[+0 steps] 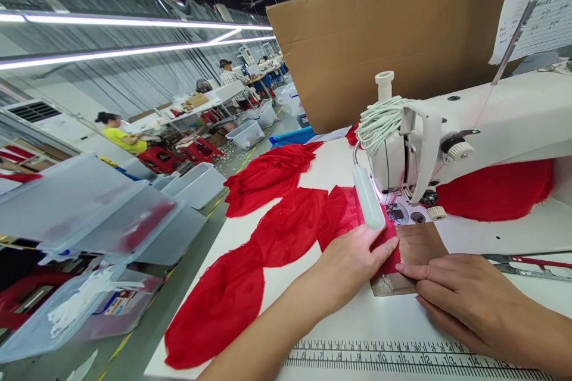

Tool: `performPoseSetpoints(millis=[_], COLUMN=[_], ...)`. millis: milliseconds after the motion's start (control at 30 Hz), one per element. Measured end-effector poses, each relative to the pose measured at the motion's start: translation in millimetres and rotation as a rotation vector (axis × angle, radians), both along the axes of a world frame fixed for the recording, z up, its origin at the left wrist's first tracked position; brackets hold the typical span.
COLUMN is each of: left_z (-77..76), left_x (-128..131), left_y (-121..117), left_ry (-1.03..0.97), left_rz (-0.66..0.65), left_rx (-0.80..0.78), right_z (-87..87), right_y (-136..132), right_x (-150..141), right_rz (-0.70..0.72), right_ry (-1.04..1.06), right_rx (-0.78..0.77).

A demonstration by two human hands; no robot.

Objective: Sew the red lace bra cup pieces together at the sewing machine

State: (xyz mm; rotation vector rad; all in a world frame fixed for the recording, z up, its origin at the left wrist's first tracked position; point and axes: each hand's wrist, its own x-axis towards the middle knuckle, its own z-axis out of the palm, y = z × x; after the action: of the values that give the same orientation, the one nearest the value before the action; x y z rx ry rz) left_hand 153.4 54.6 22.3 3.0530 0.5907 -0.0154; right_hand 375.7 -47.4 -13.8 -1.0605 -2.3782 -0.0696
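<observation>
My left hand (351, 262) lies on red fabric (391, 256) just in front of the sewing machine (393, 161), fingers stretched towards the needle area. Beside it, my right hand (465, 294) rests fingers-out over a brown patch (420, 244) on the machine bed, its fingertips at the fabric's right edge. Both hands look open and flat, pressing from above. A pale rounded bar (370, 197) hangs just beyond my left hand and hides part of the cloth. From there a chain of red fabric pieces (218, 303) trails left across the white table (286, 321).
Scissors (531, 265) lie right of my right hand. A printed ruler scale (379, 357) runs along the front edge. More red cloth lies at the back (272, 175) and under the machine arm (496, 190). Cardboard (384, 41) stands behind; plastic bins (111, 303) sit left.
</observation>
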Motion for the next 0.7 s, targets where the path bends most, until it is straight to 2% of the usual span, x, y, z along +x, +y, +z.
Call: performPoseSetpoints(millis=[433, 700], left_z=[1.9, -5.9], left_x=[4.4, 6.4], left_y=[-3.5, -2.6], left_ry=[0.035, 0.032], left_rz=[0.020, 0.015], left_rx=[0.019, 0.058], right_z=[-10.0, -18.1], right_y=[-0.3, 0.2], right_x=[0.5, -1.1], right_rz=[-0.024, -0.053], right_ry=[0.005, 0.031], right_rx=[-0.008, -0.030])
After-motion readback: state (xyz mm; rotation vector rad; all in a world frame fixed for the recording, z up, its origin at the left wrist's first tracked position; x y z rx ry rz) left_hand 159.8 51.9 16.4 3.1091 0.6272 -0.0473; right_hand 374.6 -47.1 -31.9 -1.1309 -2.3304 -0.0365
